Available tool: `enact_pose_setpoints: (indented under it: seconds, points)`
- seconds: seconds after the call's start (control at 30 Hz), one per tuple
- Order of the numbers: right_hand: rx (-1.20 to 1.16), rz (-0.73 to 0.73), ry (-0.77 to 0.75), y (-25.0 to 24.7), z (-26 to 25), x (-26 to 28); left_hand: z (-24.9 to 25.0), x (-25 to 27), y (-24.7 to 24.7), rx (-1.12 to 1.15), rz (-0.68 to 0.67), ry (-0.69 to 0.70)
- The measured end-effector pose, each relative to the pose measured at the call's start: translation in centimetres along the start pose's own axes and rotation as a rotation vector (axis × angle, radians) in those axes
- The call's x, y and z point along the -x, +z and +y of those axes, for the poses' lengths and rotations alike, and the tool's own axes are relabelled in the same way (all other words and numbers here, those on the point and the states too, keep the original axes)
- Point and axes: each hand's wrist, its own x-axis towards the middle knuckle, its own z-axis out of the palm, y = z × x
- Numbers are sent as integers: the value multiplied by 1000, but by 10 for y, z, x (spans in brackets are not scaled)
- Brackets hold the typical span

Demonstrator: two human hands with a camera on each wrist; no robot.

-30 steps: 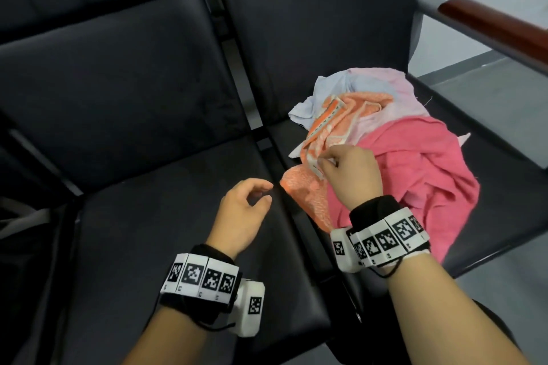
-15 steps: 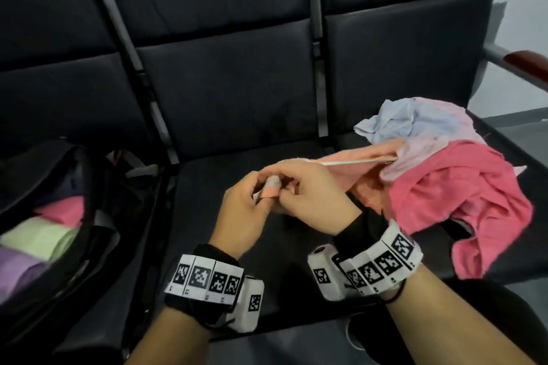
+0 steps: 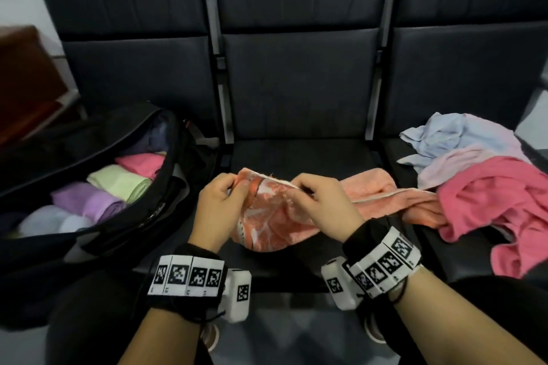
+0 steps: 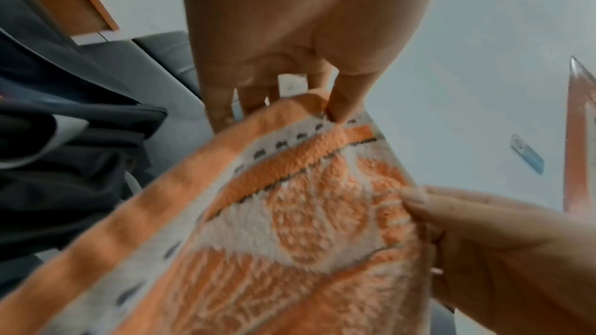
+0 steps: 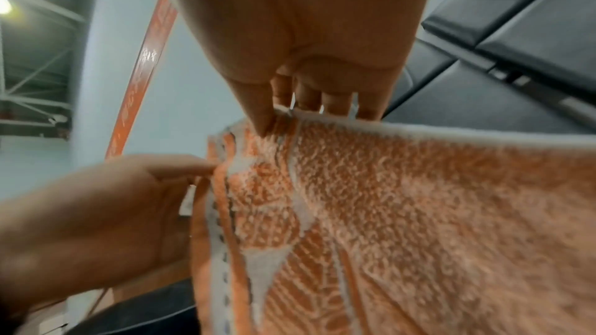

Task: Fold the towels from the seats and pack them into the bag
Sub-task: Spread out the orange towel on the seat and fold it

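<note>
Step in hand looks like finding the edge of the orange towel (image 3: 275, 216) to spread it for folding; best done by sliding both pinches out along the white-trimmed hem to the corners, pulling it taut over the middle seat (image 3: 299, 154), free of the pink towel (image 3: 498, 204) its tail touches. Left hand (image 3: 218, 207) pinches the hem near the corner, thumb on top, fingers curled under. Right hand (image 3: 323, 204) pinches the same hem just beside it, fingers bunched, not spread. Towel hangs between hands over seat front. Bag (image 3: 166, 187) sits open on left seat, rolled towels inside; pale blue towel (image 3: 450, 136) on right seat
</note>
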Motion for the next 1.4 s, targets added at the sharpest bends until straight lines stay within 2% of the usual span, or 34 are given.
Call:
enact_pose_setpoints:
  seconds: [0.07,0.17,0.37,0.47,0.6,0.67,0.73,0.87,0.97,1.1,1.23,1.4]
  points:
    - [-15,-18,-24,9,-11,0,-5,5,-6,-31,-58,-7]
    - [18,-48,-55,18,-21,-3,-7,14,-11,-64,-131,76]
    - [37,-83,-70,17,-9,5,-5,13,-25,-3,-24,142]
    - [162,-121,-67,11,12,14,0,10,-39,123,104,184]
    - [256,-103,40,-6,44,27,3,1,-70,282,397,139]
    - [287,-71,103,-15,55,29,4,-5,-87,282,537,107]
    - [271,-21,144,-21,61,28,-1,-10,-98,208,571,51]
    - [130,72,125,-17,49,21,-22,-10,-92,12,374,-139]
    - [46,87,102,-10,35,16,-34,-1,-79,-124,247,-163]
    - [1,55,76,-6,22,18,-28,10,-60,-117,64,-173]
    - [-15,-1,69,-3,16,21,-16,14,-49,-170,-77,-93]
    - [-37,-23,62,-3,12,24,7,22,-33,-150,-171,48]
